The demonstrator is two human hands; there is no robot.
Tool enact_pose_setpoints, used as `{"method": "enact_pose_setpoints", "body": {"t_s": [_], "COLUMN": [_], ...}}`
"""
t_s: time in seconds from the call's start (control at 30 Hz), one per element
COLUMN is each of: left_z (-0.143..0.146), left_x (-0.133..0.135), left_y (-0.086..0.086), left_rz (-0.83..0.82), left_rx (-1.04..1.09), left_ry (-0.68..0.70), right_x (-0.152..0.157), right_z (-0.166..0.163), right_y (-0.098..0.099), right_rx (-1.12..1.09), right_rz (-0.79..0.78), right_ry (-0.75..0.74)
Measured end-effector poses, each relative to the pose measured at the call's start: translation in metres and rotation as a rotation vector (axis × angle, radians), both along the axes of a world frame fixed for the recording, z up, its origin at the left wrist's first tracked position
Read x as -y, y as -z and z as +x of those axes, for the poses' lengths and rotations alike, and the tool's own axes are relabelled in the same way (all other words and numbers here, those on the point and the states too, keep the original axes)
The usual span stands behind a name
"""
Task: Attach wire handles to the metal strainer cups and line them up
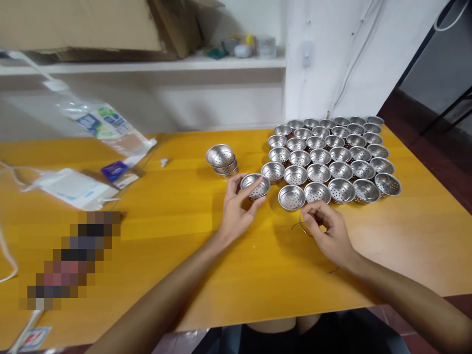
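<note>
My left hand is closed around a small perforated metal cup, its fingers on the rim and side. To the right, my right hand pinches a thin dark cord or wire that curls below its fingertips. A loose end shows under the wrist. Just beyond that hand, rows of matching perforated cups stand upright with their mouths up. The nearest cup of the front row is close to my right fingertips. Behind my left hand is a short stack of the same cups.
On the left of the yellow table lie a clear plastic packet, a white flat device with cables and a purple packet. A pixelated patch hides something there. A shelf holding a cardboard box runs along the wall.
</note>
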State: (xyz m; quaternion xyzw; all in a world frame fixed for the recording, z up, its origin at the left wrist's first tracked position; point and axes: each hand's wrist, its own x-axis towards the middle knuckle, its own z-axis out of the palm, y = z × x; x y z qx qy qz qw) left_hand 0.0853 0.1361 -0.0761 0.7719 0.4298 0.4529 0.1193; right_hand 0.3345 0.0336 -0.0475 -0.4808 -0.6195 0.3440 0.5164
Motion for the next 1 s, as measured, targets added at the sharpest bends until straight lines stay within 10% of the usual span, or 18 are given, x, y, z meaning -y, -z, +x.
{"method": "enact_pose_setpoints", "body": {"t_s": [0.4,1.0], "left_z": [0.0,0.002], "left_x": [0.007,0.008], "left_y": [0.0,-0.001], "left_rz": [-0.102,-0.171], "left_rx": [-0.125,-0.135], "left_ry": [0.038,0.109], "right_x": [-0.003,-0.001], "right_z": [0.016,0.015], "right_y": [0.01,0.004], "right_rx": [1.195,1.265], "right_rz": [0.468,0.593], "right_ry": [-0.342,-0.503]}}
